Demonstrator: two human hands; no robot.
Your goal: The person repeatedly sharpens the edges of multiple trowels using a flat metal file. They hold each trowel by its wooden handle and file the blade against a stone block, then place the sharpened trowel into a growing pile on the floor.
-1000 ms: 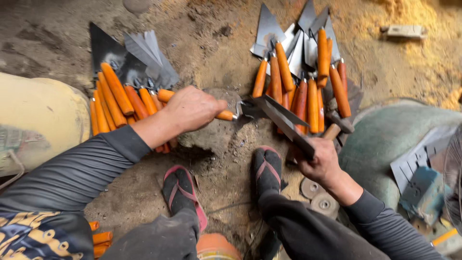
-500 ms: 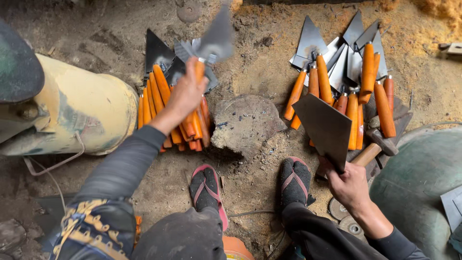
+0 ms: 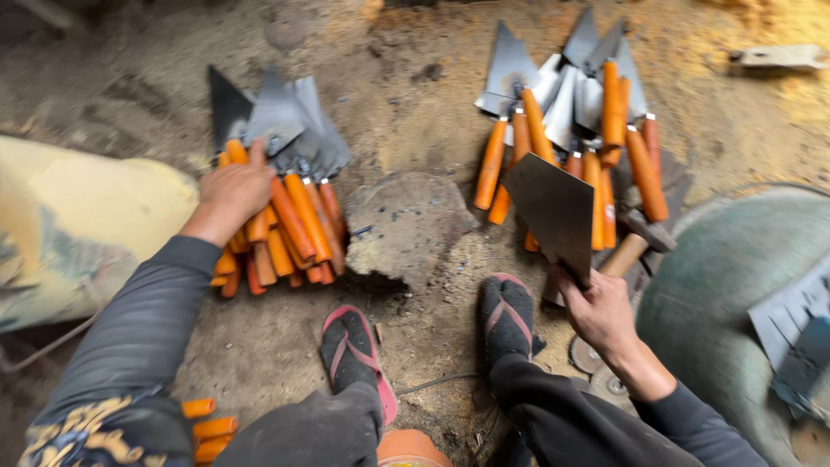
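two hands sorting orange-handled trowels on a dirt floor.
left hand rests, fingers curled, on the left trowel pile; right hand grips a bare steel blade upright beside the right pile, near the flat stone.

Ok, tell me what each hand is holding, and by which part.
The right hand grips a dark flat blade by its narrow lower end. The left hand holds nothing; it rests on the left pile of orange-handled trowels.

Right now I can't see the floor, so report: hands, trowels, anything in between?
Left hand resting on left trowel pile. Right hand gripping loose steel blade upright. Flat stone sits between the piles.
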